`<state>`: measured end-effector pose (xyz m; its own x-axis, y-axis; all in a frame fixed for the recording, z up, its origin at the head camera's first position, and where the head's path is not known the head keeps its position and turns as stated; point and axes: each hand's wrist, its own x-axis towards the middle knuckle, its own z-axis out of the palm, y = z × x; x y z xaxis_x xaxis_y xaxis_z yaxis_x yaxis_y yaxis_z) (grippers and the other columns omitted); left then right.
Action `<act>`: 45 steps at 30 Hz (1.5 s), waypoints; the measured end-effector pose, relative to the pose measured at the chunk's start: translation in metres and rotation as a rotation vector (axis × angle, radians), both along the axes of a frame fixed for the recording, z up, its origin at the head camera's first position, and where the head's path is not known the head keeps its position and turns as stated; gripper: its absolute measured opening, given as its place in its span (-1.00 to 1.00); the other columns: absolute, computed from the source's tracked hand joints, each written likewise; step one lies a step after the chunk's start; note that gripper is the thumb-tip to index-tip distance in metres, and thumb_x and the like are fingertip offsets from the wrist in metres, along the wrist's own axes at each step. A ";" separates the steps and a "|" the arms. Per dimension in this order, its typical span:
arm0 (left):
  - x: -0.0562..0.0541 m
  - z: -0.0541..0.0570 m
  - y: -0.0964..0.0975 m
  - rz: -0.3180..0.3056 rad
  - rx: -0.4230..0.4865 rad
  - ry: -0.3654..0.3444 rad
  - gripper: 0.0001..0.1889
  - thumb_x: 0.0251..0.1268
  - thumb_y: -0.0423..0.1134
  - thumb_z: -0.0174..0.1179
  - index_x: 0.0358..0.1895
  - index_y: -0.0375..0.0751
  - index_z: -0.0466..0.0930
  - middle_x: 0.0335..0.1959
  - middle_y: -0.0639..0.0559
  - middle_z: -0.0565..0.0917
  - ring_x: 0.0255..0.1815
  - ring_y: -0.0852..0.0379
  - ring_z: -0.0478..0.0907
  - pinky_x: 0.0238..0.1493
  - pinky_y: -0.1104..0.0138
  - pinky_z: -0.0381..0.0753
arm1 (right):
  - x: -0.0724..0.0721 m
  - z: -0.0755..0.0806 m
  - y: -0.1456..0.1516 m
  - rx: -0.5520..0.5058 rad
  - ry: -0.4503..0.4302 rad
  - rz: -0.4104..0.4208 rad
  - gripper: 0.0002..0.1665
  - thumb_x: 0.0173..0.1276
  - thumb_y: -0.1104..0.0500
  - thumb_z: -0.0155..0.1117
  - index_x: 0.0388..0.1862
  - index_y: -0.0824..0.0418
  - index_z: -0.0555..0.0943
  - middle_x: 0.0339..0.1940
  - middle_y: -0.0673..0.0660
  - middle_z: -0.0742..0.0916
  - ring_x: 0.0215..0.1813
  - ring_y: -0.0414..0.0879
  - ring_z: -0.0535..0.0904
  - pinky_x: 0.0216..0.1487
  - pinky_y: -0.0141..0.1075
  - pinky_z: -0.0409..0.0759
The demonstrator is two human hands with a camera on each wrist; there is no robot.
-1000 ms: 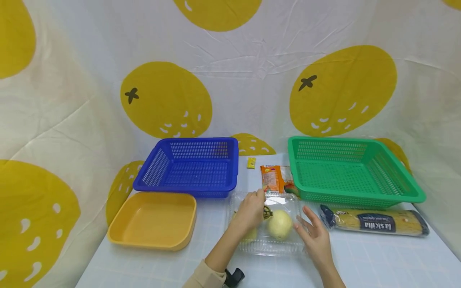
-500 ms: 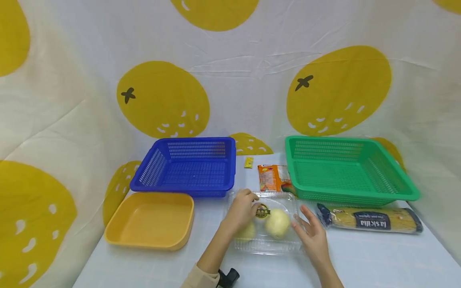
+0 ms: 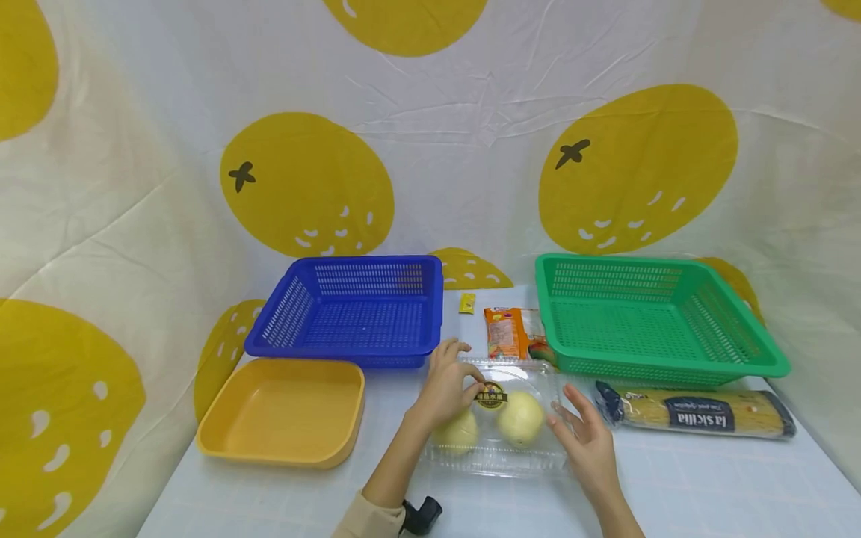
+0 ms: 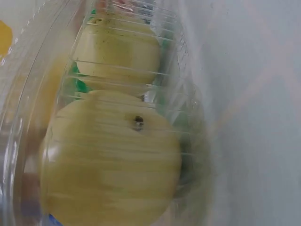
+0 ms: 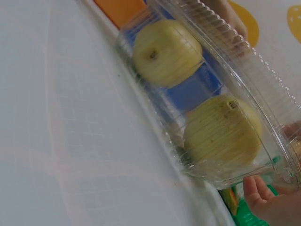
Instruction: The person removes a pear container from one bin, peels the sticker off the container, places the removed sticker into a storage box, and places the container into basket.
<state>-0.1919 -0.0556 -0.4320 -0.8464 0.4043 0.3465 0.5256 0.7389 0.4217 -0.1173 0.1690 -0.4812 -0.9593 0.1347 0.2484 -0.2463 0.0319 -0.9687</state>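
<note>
A clear plastic clamshell box [image 3: 498, 462] with a ridged rim lies on the table in the head view, a dark round label on its lid. Inside are two pale yellow-green round fruits, one on the left [image 3: 459, 435] and one on the right [image 3: 521, 418]; the left wrist view shows a dark stem mark on the nearer fruit [image 4: 110, 160]. My left hand [image 3: 447, 385] is over the box's left part, fingers spread and loosely bent, thumb near the label. At the right end, my right hand [image 3: 590, 441] touches the box with fingers and thumb apart.
Behind stand a blue basket [image 3: 346, 360] and a green basket [image 3: 666, 368]. An orange-yellow tub [image 3: 282, 452] is at left, a spaghetti pack [image 3: 699, 411] at right. An orange packet [image 3: 507, 332] and a small yellow sachet [image 3: 467, 302] lie behind the box.
My left hand has moved left across the lid, its fingers loosening and spreading, so the label and left fruit show more. My right hand stays at the box's right end.
</note>
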 end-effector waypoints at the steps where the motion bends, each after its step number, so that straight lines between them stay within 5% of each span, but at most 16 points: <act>1: 0.000 0.001 0.001 -0.007 0.002 -0.016 -0.95 0.07 -0.23 0.35 -0.45 -0.09 0.74 0.10 -0.11 0.53 0.31 -0.12 0.24 0.38 -0.07 0.05 | 0.000 0.000 0.000 -0.001 0.000 0.001 -0.31 0.27 0.42 0.20 0.34 0.51 0.18 0.27 0.10 0.38 0.05 -0.38 0.52 -0.04 -0.51 0.55; 6: -0.003 0.005 0.004 -0.002 -0.023 -0.099 -0.95 0.12 -0.31 0.30 -0.46 -0.14 0.71 0.01 -0.13 0.61 0.19 -0.02 0.42 0.36 -0.05 0.13 | -0.001 0.000 -0.001 -0.011 -0.003 0.007 -0.31 0.27 0.43 0.19 0.34 0.51 0.17 0.28 0.12 0.37 0.06 -0.38 0.52 -0.05 -0.51 0.55; 13: -0.006 -0.002 0.012 0.037 -0.239 -0.037 -0.91 0.21 -0.24 0.21 -0.46 -0.03 0.60 -0.04 0.01 0.53 0.06 0.04 0.40 0.15 0.09 0.29 | 0.000 -0.001 0.000 -0.005 0.001 0.008 -0.30 0.28 0.42 0.19 0.35 0.50 0.17 0.27 0.04 0.40 0.06 -0.38 0.52 -0.05 -0.50 0.56; 22: -0.004 -0.005 0.017 0.045 -0.376 0.022 -0.88 0.21 -0.40 0.01 -0.38 -0.13 0.52 0.01 -0.07 0.46 0.07 0.00 0.35 0.17 0.01 0.26 | 0.000 -0.001 0.000 -0.015 -0.006 0.010 -0.29 0.27 0.42 0.19 0.35 0.49 0.17 0.26 0.04 0.39 0.05 -0.40 0.52 -0.05 -0.51 0.55; 33: -0.001 -0.005 0.020 0.047 -0.418 0.046 -0.89 0.19 -0.43 -0.02 -0.30 -0.20 0.47 0.01 -0.10 0.43 0.05 -0.02 0.33 0.17 -0.01 0.25 | 0.001 -0.001 0.002 -0.024 -0.028 0.009 -0.28 0.29 0.42 0.18 0.38 0.45 0.14 0.30 0.22 0.31 0.05 -0.42 0.51 -0.04 -0.53 0.54; 45: -0.001 -0.009 0.013 -0.013 -0.338 0.116 -0.91 0.28 -0.39 -0.07 -0.38 -0.16 0.38 0.02 -0.15 0.42 0.11 -0.04 0.30 0.22 0.00 0.19 | 0.001 0.000 0.000 -0.043 -0.007 0.003 -0.26 0.26 0.45 0.19 0.37 0.49 0.13 0.25 0.08 0.38 0.05 -0.40 0.52 -0.01 -0.53 0.52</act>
